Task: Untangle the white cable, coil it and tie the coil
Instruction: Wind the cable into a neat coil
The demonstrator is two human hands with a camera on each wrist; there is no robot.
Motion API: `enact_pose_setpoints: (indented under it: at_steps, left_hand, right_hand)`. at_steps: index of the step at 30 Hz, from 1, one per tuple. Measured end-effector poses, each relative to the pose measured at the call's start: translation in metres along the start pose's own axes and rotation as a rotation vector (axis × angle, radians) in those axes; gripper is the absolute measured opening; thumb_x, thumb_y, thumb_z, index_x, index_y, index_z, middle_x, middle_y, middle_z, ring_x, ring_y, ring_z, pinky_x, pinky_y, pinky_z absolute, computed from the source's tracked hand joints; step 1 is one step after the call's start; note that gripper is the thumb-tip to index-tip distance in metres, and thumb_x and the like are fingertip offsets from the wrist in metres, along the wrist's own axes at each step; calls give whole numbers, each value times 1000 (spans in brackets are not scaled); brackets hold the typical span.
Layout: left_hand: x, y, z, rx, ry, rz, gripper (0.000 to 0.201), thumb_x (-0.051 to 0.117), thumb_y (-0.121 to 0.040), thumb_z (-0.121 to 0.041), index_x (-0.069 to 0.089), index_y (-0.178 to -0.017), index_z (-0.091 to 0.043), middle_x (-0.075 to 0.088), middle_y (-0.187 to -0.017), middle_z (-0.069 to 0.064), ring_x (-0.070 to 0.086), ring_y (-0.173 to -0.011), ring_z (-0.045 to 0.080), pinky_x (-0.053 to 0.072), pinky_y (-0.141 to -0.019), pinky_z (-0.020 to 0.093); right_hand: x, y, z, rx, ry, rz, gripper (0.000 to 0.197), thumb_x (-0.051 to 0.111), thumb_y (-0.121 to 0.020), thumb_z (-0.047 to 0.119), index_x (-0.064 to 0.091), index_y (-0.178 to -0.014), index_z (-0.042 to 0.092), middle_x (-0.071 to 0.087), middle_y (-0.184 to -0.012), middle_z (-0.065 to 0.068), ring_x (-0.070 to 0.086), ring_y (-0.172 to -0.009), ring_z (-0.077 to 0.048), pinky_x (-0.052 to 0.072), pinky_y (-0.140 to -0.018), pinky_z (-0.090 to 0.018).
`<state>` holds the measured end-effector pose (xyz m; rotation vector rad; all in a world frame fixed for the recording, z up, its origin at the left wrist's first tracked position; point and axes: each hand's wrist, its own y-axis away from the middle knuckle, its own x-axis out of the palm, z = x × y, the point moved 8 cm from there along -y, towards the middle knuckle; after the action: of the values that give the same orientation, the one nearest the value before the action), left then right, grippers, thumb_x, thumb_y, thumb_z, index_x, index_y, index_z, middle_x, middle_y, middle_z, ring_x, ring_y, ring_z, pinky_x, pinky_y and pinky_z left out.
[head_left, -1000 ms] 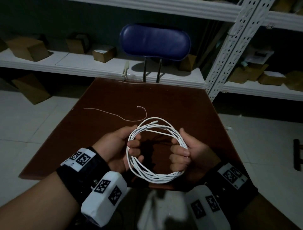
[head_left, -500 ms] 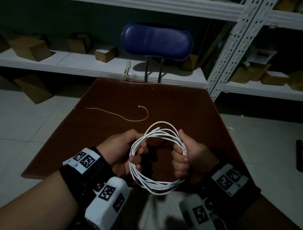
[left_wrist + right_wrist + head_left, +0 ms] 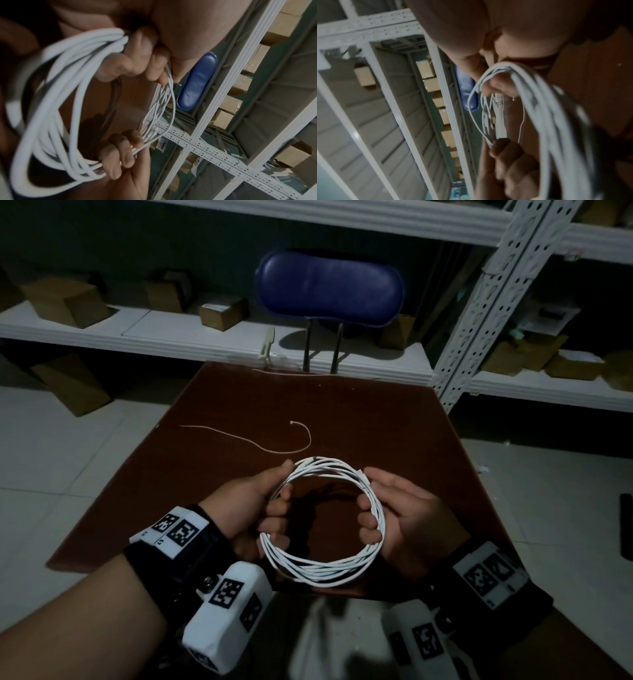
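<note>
The white cable (image 3: 322, 571) is wound into a round coil of several loops, held up over the near part of the brown table (image 3: 359, 419). My left hand (image 3: 274, 508) grips the coil's left side with curled fingers and the thumb on top. My right hand (image 3: 371, 515) grips the right side, its thumb reaching along the upper arc. In the left wrist view the coil (image 3: 102, 35) runs through my left fingers (image 3: 123, 65), with the right hand (image 3: 120, 155) below. The right wrist view, blurred, has the loops (image 3: 537, 94) passing under my right fingers (image 3: 496, 83).
A thin white tie (image 3: 274, 448) lies curved on the table beyond the coil, and another thin strip (image 3: 291, 372) lies at the far edge. A blue chair (image 3: 329, 287) stands behind the table. White shelves (image 3: 137, 333) with cardboard boxes and a perforated post (image 3: 479, 313) stand beyond.
The loops have drawn together into a rounder, tighter ring. My right hand has turned and its thumb now reaches along the top of the coil. Both hands keep their hold.
</note>
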<state>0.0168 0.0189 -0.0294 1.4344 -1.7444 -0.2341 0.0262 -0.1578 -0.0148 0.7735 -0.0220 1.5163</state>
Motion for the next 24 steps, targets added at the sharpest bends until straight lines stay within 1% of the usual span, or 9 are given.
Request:
enact_pose_setpoints:
  at_steps: [2, 6, 9, 12, 14, 16, 18, 20, 24]
  left_hand:
    - [0, 0, 0, -2, 1, 0, 42, 65, -83, -51, 51, -63, -18, 23, -57, -4, 18, -40, 10, 25, -43, 19]
    - [-3, 1, -1, 2, 2, -13, 42, 66, -83, -51, 50, -63, -18, 23, -57, -4, 16, -42, 10, 23, -44, 20]
    - [-4, 1, 0, 5, -2, -28, 43, 65, -84, -52, 50, -62, -18, 23, -57, -4, 17, -42, 10, 22, -45, 20]
    - [-3, 1, 0, 4, -11, -37, 42, 65, -84, -52, 51, -63, -18, 24, -58, -4, 18, -42, 11, 23, -44, 19]
    - [-4, 1, 1, 5, -23, -37, 42, 65, -83, -52, 50, -64, -18, 24, -59, -3, 18, -42, 11, 24, -43, 19]
    - [-4, 1, 2, 3, -36, -32, 42, 65, -83, -53, 50, -65, -18, 24, -60, -3, 18, -43, 11, 23, -44, 20]
    - [-2, 1, 3, -2, -49, -11, 42, 65, -84, -52, 49, -64, -18, 23, -60, -3, 17, -44, 11, 23, -43, 19]
    - [0, 1, 6, -10, -46, 29, 42, 66, -84, -52, 49, -65, -18, 22, -62, -2, 16, -45, 12, 23, -42, 19]
    - [5, 2, 9, -27, -19, 75, 42, 63, -87, -50, 47, -66, -18, 22, -61, -2, 16, -43, 11, 21, -42, 18]
  right_hand:
    - [-4, 1, 5, -84, 75, -42, 20, 53, -96, 5, 54, -115, 10, 56, -68, -17, 48, -49, -22, 36, -45, -28]
    - [-1, 4, 10, -123, 279, -13, 16, 60, -94, 15, 60, -106, 3, 65, -72, -17, 62, -52, -25, 53, -48, -35]
    - [0, 5, 14, -169, 339, 6, 31, 69, -83, 28, 64, -106, 8, 70, -78, -17, 67, -57, -28, 55, -50, -35]
    - [1, 6, 14, -192, 372, 18, 44, 71, -72, 40, 67, -107, 13, 72, -84, -17, 69, -62, -30, 55, -50, -34]
    - [-1, 4, 11, -161, 350, 7, 35, 71, -78, 36, 68, -104, 14, 73, -89, -18, 71, -65, -30, 55, -50, -35]
    - [-4, 2, 7, -110, 326, -12, 18, 69, -86, 26, 70, -100, 14, 74, -92, -18, 73, -67, -29, 56, -50, -35]
    - [-10, -1, 4, -56, 329, -30, 7, 69, -87, 21, 72, -92, 17, 75, -91, -13, 74, -70, -26, 56, -52, -36]
    - [-15, -3, 2, -13, 317, -41, 3, 69, -87, 18, 72, -87, 17, 75, -88, -8, 74, -73, -24, 57, -56, -38]
    - [-20, -4, -3, 47, 259, -66, 5, 68, -87, 13, 72, -84, 15, 76, -85, -7, 75, -78, -25, 57, -59, -38]
